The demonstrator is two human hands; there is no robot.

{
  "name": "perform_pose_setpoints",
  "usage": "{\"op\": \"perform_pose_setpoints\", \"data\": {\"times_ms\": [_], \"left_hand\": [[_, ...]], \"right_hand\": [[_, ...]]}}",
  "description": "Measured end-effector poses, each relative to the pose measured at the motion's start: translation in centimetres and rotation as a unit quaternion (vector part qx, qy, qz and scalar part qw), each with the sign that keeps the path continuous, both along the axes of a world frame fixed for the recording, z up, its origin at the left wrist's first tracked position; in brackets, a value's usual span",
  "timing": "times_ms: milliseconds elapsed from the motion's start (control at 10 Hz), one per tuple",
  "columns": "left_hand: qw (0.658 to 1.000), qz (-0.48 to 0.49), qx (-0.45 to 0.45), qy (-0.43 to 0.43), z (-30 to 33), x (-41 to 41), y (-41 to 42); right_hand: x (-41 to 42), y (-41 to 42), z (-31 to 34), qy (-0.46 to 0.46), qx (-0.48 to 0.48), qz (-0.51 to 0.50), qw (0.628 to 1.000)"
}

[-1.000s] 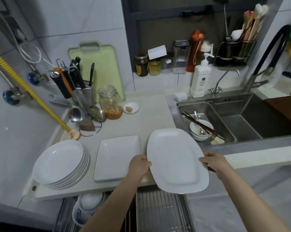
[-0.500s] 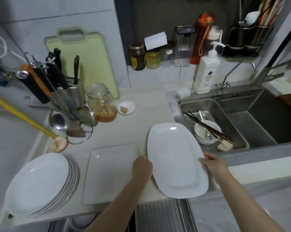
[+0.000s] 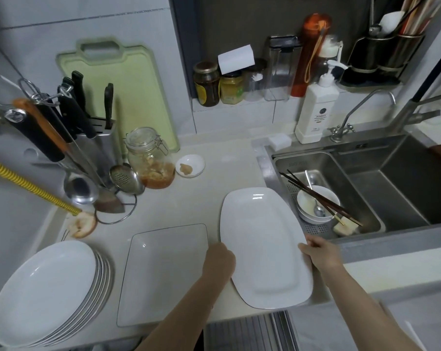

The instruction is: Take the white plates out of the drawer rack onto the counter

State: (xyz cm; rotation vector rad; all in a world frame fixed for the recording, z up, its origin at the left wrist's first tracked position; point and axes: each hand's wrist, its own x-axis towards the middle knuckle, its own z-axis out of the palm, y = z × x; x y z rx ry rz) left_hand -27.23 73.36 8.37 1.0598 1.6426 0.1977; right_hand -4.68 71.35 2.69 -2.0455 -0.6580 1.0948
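Note:
A long white platter (image 3: 262, 245) lies over the counter's front right corner, beside the sink. My left hand (image 3: 220, 260) grips its left edge and my right hand (image 3: 320, 254) grips its right edge. To its left a square white plate (image 3: 163, 272) rests flat on the counter (image 3: 189, 206). Further left sits a stack of several oval white plates (image 3: 47, 290). A strip of the metal drawer rack (image 3: 249, 333) shows below the counter edge.
Behind the plates stand a knife block (image 3: 101, 145), a glass jar (image 3: 151, 160), a small white dish (image 3: 190, 165), ladles and a green cutting board (image 3: 124, 95). The sink (image 3: 361, 188) at right holds bowls, chopsticks and a spoon. A soap bottle (image 3: 315, 110) stands behind it.
The platter has moved forward and down over the counter, away from the drawer. My view has shifted closer to the counter, and most of the rack has dropped out of sight.

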Motion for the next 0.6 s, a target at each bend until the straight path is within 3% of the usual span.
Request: {"op": "perform_pose_setpoints", "data": {"times_ms": [100,200,300,400,500,600], "left_hand": [[0.970,-0.156,0.064,0.174,0.3,0.2,0.2],[0.931,-0.232,0.106,0.261,-1.8,0.0,0.1],[0.921,-0.270,0.108,0.259,-1.9,0.1,-0.3],[0.935,-0.230,0.128,0.237,-2.0,0.3,-0.8],[0.959,-0.169,0.100,0.206,-0.7,0.2,-1.3],[0.958,-0.171,0.138,0.185,0.0,-0.1,-2.4]], "right_hand": [[-0.2,0.0,-0.2,-0.043,-0.012,0.030,0.999],[-0.4,0.1,-0.3,-0.098,-0.015,0.059,0.993],[-0.9,0.0,0.2,-0.165,-0.035,0.110,0.980],[-1.3,-0.2,1.0,-0.264,-0.068,0.191,0.943],[-2.0,-0.6,2.6,-0.318,-0.124,0.258,0.904],[-3.1,-1.7,4.0,-0.354,-0.116,0.305,0.877]]}}
